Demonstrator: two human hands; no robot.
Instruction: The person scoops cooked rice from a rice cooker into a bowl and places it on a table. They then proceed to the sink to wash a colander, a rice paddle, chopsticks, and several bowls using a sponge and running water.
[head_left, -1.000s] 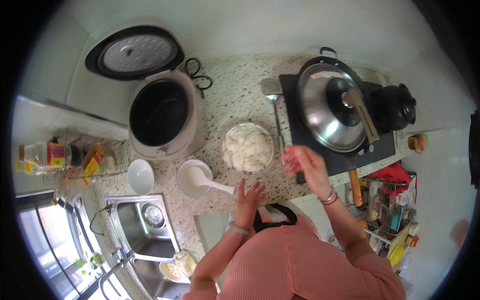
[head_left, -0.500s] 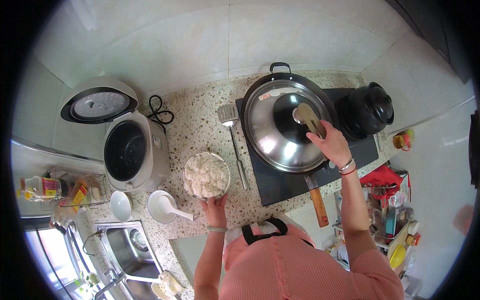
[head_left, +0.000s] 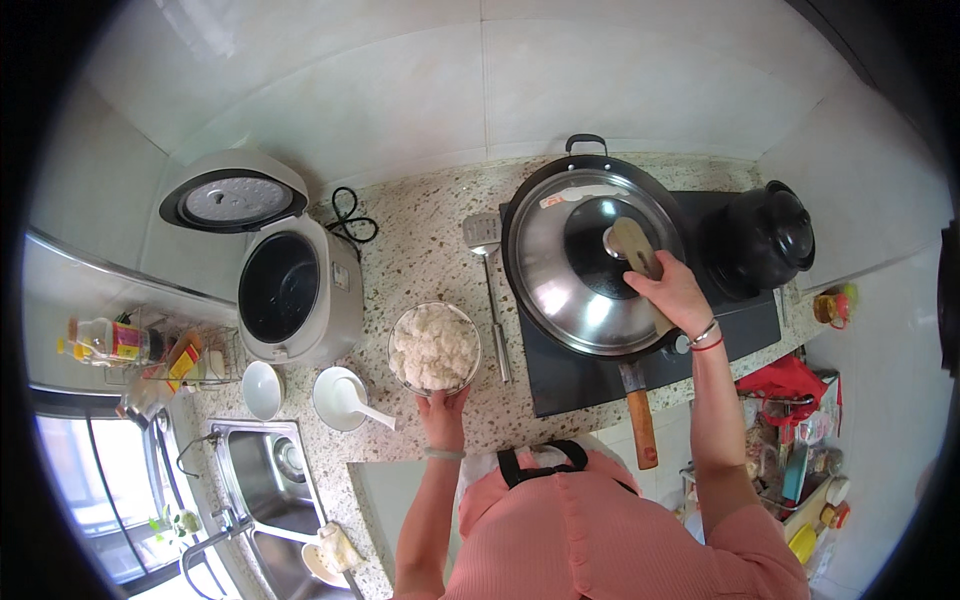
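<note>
My left hand (head_left: 443, 418) is closed on the near edge of a round bowl (head_left: 478, 352) heaped with white cooked rice (head_left: 433, 345), which is on the countertop. My right hand (head_left: 674, 296) grips the long wooden-looking handle (head_left: 636, 250) on top of a domed, shiny lid (head_left: 545, 262). That lid covers a black wok (head_left: 587, 143) with a wooden side handle (head_left: 642, 428), so the wok's inside is hidden. Between bowl and wok lies a slotted metal spatula (head_left: 494, 315).
An open rice cooker (head_left: 340, 290) stands at left. Near it are a small white bowl (head_left: 263, 391) and another bowl (head_left: 335, 418) holding a white spoon (head_left: 360, 405). A sink (head_left: 262, 465) is lower left. A black pot (head_left: 757, 240) sits right on the black cooktop (head_left: 560, 385).
The whole view has shifted slightly, so everything appears further right. Both hands keep their holds on the bowl and the lid handle.
</note>
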